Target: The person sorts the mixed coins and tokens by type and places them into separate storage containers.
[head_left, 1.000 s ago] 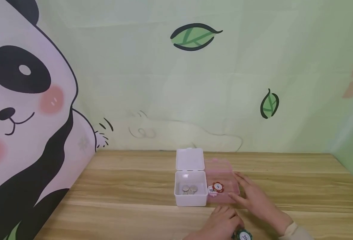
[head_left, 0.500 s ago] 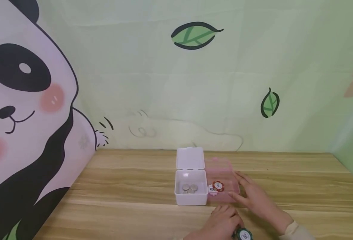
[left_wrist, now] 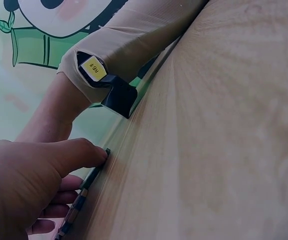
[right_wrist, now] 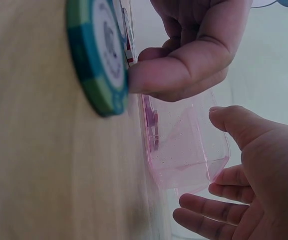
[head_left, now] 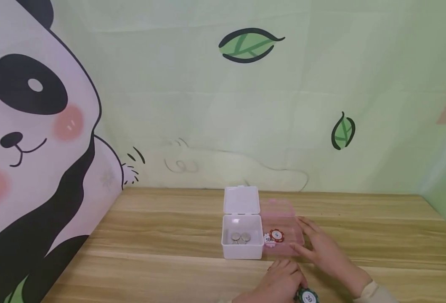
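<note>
My left hand rests low over the wooden table. Its thumb touches a green poker chip marked 20. In the left wrist view more chips lie edge-on beside its other fingers. My right hand is at the right side of a clear pink box, thumb near the front and straight fingers towards the back. That box stands with its lid back, holding a red chip marked 5 and a white chip marked 500. The right wrist view shows the pink box between both hands.
A white box with its lid raised stands against the pink box's left side. Silvery coin-like discs lie inside it. A fabric backdrop with a panda borders the table.
Both hands keep the same places at the chips and the pink box. The head view has shifted very slightly.
</note>
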Available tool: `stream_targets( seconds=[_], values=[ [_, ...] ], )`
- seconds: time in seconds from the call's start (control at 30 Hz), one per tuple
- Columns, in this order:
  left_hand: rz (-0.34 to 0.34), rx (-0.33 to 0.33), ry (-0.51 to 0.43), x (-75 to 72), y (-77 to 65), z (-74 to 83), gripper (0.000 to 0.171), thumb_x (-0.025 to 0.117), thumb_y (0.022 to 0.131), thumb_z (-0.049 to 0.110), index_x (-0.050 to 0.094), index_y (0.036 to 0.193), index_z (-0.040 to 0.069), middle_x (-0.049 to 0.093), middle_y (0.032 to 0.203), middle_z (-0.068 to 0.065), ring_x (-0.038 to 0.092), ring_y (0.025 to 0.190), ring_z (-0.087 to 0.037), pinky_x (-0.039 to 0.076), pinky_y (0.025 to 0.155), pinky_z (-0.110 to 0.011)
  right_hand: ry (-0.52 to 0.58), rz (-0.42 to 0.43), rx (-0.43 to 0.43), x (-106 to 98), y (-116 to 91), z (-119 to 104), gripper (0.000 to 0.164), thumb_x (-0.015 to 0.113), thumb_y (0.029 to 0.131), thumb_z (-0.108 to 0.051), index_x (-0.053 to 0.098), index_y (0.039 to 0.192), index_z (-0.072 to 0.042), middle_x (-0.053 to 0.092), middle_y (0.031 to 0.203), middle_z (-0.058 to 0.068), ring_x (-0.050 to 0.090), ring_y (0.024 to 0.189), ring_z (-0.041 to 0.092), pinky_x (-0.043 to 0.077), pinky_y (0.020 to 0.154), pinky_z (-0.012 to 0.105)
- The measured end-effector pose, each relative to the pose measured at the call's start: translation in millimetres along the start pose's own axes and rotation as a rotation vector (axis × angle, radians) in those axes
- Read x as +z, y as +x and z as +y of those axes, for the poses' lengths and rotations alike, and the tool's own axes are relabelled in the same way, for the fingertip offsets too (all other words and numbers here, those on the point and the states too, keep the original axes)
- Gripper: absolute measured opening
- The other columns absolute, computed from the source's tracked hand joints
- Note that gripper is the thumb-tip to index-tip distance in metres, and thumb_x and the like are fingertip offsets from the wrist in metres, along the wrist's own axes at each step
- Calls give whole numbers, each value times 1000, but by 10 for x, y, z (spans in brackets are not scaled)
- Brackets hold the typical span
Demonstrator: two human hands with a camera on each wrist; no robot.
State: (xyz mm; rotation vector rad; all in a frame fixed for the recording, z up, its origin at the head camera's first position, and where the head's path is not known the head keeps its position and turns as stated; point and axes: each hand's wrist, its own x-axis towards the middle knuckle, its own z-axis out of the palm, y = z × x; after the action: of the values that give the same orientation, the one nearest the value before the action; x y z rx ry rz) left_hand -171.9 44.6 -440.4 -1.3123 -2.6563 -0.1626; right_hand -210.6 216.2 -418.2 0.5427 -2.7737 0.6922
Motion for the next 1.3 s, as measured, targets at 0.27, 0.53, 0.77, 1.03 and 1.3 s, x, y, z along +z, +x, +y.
stream_targets(
  seconds=[0.27, 0.53, 0.77, 1.03, 1.3],
  values=[
    [3, 16, -16, -7, -2, -20, 27, 79, 72, 34, 69, 97, 28, 57, 95, 15, 48, 98, -1, 36, 85, -15, -6, 2, 5, -9, 4, -15, 69, 68, 88, -33, 43, 138, 8, 44, 142, 29, 48, 125, 47, 43, 100, 56],
    [85, 53, 5, -21, -23, -43, 24, 77, 72, 28, 70, 94, 26, 57, 91, 14, 49, 95, -1, 36, 83, -13, -3, 5, -8, 6, -9, -5, 69, 68, 88, -33, 43, 138, 9, 44, 143, 29, 49, 124, 47, 44, 100, 55],
    [89, 37, -49, -134, -25, -57, 34, 73, 77, 53, 67, 95, 24, 56, 95, 13, 49, 99, -1, 39, 93, -18, -1, 0, 0, 6, -4, 5, 71, 67, 88, -35, 42, 139, 8, 42, 144, 28, 47, 127, 47, 42, 101, 55],
    [85, 32, -25, -206, -8, -74, 36, 70, 80, 55, 64, 99, 24, 55, 102, 11, 50, 113, -6, 35, 111, -31, -6, -4, 4, -6, -4, -2, 70, 67, 88, -34, 42, 139, 7, 43, 143, 28, 48, 126, 47, 43, 101, 56],
    [146, 64, -28, -271, -11, -126, 36, 71, 79, 52, 64, 99, 23, 56, 103, 10, 49, 111, -7, 38, 103, -23, -11, 5, -1, -14, -14, -16, 71, 67, 88, -36, 42, 139, 7, 44, 143, 28, 48, 125, 47, 43, 101, 56]
  ],
)
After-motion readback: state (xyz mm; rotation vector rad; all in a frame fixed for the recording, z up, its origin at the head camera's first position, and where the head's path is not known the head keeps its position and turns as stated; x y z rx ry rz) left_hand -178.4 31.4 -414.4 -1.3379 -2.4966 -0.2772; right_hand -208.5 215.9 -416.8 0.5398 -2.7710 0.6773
